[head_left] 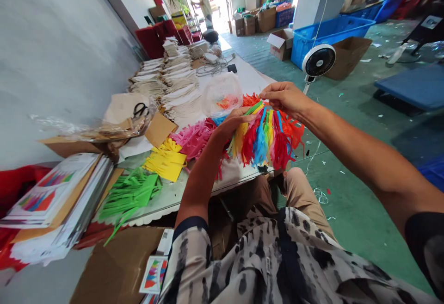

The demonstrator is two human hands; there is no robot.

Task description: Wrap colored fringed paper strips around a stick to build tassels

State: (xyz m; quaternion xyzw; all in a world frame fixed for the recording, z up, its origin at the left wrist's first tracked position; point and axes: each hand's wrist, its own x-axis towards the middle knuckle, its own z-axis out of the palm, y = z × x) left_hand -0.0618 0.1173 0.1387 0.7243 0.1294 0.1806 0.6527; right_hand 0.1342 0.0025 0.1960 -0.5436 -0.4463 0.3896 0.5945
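A bunch of multicoloured paper tassels hangs from my left hand, whose fingers are closed on its upper left part. My right hand is pinched at the top right of the bunch; what its fingertips hold is too small to make out. Orange-red fringed paper lies just behind the hands. Left of my left forearm, pink fringed paper, yellow fringed paper and green fringed paper lie along the table edge. A clear plastic container with orange bits stands beyond my left hand.
Stacks of white paper fill the table's far side, with black scissors nearby. Printed sheets lie at the left. A white fan and a blue crate stand to the right. A person is near the doorway.
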